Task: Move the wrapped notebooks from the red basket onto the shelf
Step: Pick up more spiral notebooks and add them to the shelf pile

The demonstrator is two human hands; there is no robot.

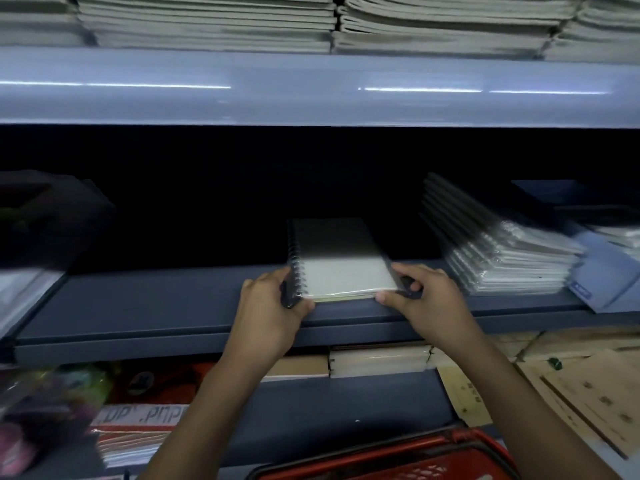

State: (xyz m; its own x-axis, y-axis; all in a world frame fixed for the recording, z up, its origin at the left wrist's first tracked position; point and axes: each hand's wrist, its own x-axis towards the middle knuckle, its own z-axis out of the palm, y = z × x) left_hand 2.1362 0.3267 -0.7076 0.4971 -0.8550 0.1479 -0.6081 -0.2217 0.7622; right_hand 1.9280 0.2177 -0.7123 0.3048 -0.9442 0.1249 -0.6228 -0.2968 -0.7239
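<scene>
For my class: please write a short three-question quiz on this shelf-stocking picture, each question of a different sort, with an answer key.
1. True or false: the spiral notebook lies flat on the dark shelf with its coil binding on the left.
2. Multiple choice: where does the stack of wrapped notebooks sit relative to the spiral notebook? A) to its left B) to its right C) on top of it
3. Fill in: the left hand and right hand hold the spiral notebook by its two near ____.

Key: 1 true; 2 B; 3 corners. The red basket shows only partly at the bottom edge.
</scene>
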